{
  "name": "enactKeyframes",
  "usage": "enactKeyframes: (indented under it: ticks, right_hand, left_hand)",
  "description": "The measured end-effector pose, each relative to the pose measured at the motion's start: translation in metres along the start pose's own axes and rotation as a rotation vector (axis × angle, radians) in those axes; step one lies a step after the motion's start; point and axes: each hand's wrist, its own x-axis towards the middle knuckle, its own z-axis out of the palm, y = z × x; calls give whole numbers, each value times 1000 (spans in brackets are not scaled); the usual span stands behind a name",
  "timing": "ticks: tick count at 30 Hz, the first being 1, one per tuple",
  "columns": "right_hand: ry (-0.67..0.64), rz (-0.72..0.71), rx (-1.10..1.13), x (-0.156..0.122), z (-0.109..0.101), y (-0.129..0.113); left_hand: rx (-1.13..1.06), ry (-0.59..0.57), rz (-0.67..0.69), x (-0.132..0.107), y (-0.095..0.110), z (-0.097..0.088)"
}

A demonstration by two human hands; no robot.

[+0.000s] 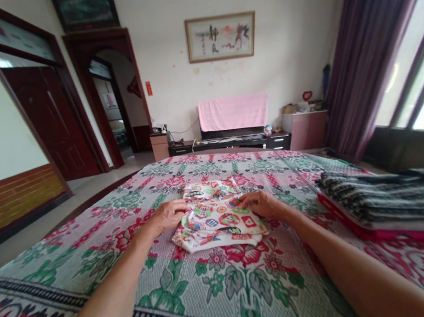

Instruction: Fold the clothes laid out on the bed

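Note:
A small white garment (219,223) with a colourful cartoon print lies partly folded on the flowered bedspread (241,279). Its white hem faces me, and a strip of the same cloth stretches out flat behind the fold. At the left side of the fold, my left hand (169,216) has its thumb and fingers closed on the cloth. My right hand (261,204) pinches the opposite side in much the same way. The fingertips of both hands are partly hidden against the print.
To the right, a stack of folded black-and-white striped cloths (400,199) rests on a red layer. Beyond the bed stands a low black cabinet (230,146), with a pink cloth (234,112) draped over something on it. A dark curtain (363,39) hangs by the window.

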Motion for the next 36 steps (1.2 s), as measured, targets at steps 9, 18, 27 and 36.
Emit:
enactKeyframes:
  ticks: [9, 18, 27, 36]
  right_hand:
    - [139, 63, -222, 5, 8, 5]
    - [-7, 54, -318, 16, 15, -6]
    - [-148, 275, -417, 21, 16, -19]
    - [-165, 270, -444, 24, 17, -21]
  left_hand:
    - [145, 200, -113, 3, -14, 19]
    - [194, 95, -84, 7, -11, 23]
    - [218, 1, -140, 10, -9, 25]
    - [207, 37, -148, 12, -16, 31]
